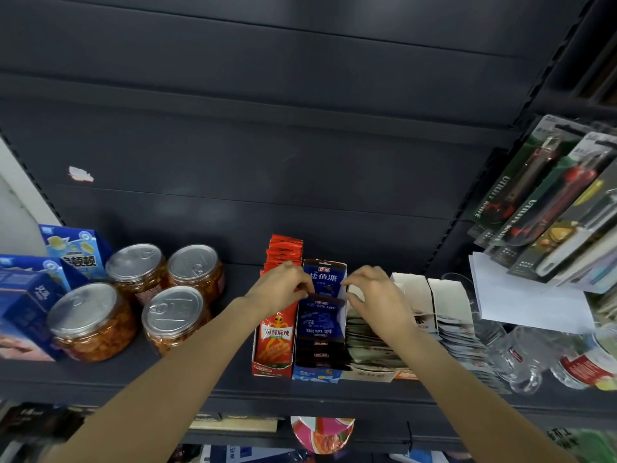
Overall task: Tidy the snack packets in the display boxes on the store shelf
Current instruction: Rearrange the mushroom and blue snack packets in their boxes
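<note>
both arms reach up and forward over the shelf edge (300, 394). left hand (283, 287) is curled, fingertips pinching the left edge of the dark blue packets (322, 317). right hand (375, 290) is curled the same way, fingertips at the right edge of the same packets; whether it pinches or only touches there, cannot tell.

blue display box (317, 374): holds a row of the dark blue packets, the rear ones upright, the front ones leaning flat. red display box (272, 364), touching its left side: a row of red packets (283, 253), upright at the back. to the right, a white display box (370, 374) of pale packets under the right forearm, then another row of grey-white packets (457, 342).

left part of shelf: four clear jars with metal lids (140, 295), blue cartons (50, 265) beyond them. right end: glass mugs (521, 355), white paper (527, 295), hanging utility knife packs (534, 195). bare shelf lies between the jars and the red box, and behind the boxes to the back panel.
</note>
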The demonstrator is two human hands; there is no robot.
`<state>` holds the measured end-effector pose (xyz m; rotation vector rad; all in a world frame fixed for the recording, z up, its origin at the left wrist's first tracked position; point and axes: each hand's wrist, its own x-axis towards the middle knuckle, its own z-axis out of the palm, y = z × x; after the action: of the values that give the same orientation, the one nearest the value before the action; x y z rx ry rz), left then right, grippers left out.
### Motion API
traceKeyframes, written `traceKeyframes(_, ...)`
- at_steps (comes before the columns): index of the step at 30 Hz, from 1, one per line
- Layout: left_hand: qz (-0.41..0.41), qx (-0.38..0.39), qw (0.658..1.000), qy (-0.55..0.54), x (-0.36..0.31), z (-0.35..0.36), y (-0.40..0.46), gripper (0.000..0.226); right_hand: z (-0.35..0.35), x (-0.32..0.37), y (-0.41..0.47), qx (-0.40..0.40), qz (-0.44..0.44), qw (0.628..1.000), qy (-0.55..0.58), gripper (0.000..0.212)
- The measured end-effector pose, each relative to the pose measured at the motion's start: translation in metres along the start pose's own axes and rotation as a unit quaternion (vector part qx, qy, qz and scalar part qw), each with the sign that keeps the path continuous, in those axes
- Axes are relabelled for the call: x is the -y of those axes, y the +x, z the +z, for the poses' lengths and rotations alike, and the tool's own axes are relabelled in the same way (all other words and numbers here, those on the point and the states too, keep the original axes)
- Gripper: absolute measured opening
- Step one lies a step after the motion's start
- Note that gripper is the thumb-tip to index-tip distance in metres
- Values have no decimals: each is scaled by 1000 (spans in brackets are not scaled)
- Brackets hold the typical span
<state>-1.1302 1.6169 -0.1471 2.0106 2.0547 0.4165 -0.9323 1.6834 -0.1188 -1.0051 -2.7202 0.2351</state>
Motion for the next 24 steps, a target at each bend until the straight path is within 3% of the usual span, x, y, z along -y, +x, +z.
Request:
traceKeyframes(4, 15, -15, 1000, 21, -1, 1, 1, 24, 14, 2, 18, 66, -39, 996, -46, 40)
traceKeyframes(10, 44, -75, 991, 106, 2, 1, -2, 46, 29, 4, 34, 102, -57, 989, -94, 22)
traceKeyframes(15, 7, -16, 996, 92, 11, -1, 0, 66, 37, -4, 37, 108, -37, 990, -79, 27)
traceKeyframes(21, -3, -9, 998, 65, 16, 2, 0, 59, 35, -8, 31, 65, -58, 994, -71, 18)
traceKeyframes(24, 1, -30, 999, 31, 17, 4, -1, 42, 31, -6, 30, 67, -72, 991, -90, 19)
